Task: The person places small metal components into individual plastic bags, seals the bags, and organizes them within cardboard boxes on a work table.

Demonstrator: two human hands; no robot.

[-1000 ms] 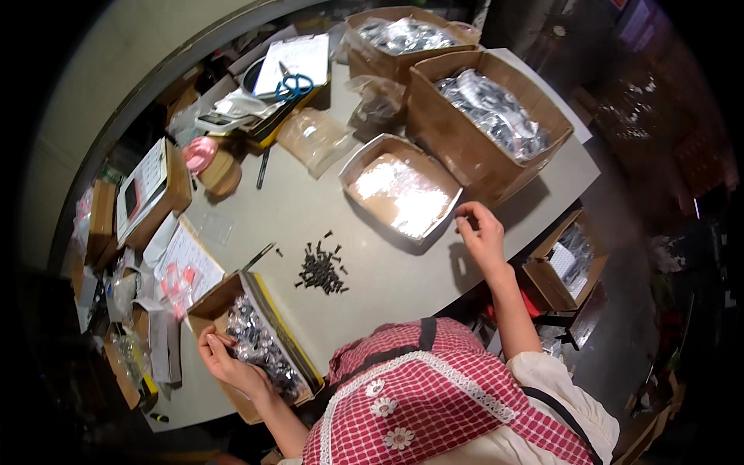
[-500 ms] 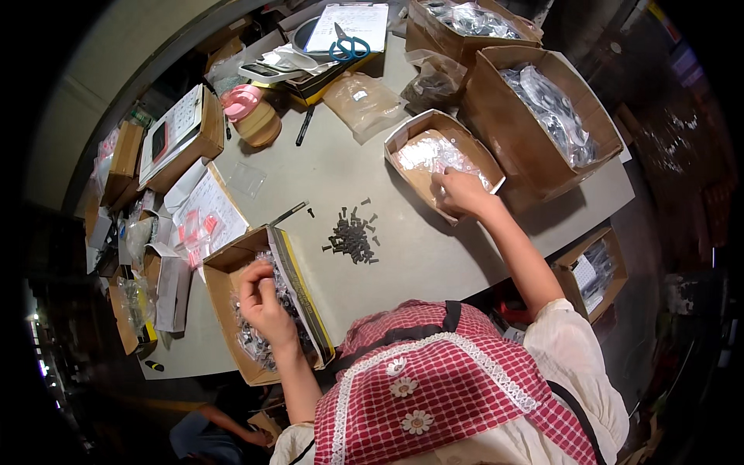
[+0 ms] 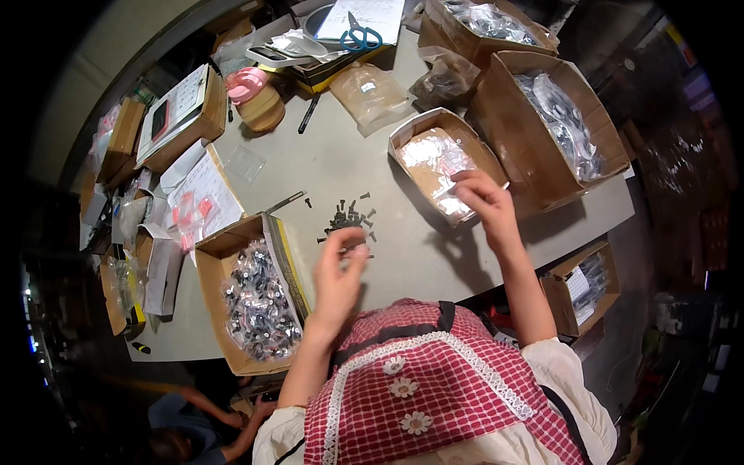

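My left hand (image 3: 338, 271) is over the near side of a pile of black screws (image 3: 341, 218), covering part of it. Its fingers curve loosely with the thumb apart, slightly blurred, and nothing shows between them. My right hand (image 3: 490, 203) hovers at the near right edge of a shallow cardboard tray (image 3: 404, 138). Its thumb and fingertips are pinched together; what they hold, if anything, is too small to make out. Small clear plastic bags (image 3: 436, 153) lie in that tray. Left of my left hand, an open cardboard box (image 3: 215, 267) contains filled clear bags (image 3: 262, 306) with dark parts.
Big cardboard boxes (image 3: 535, 182) of bagged parts stand at the right. Farther back are a pink-lidded jar (image 3: 260, 105), a black pen (image 3: 308, 113), a plastic bag (image 3: 370, 94) and blue-handled scissors (image 3: 361, 37). Papers (image 3: 203, 194) lie left. Another person (image 3: 198, 422) sits beyond the table's near left edge.
My left hand has moved right from above the box of filled bags to the screw pile. My right hand has lifted back from inside the tray toward its near edge.
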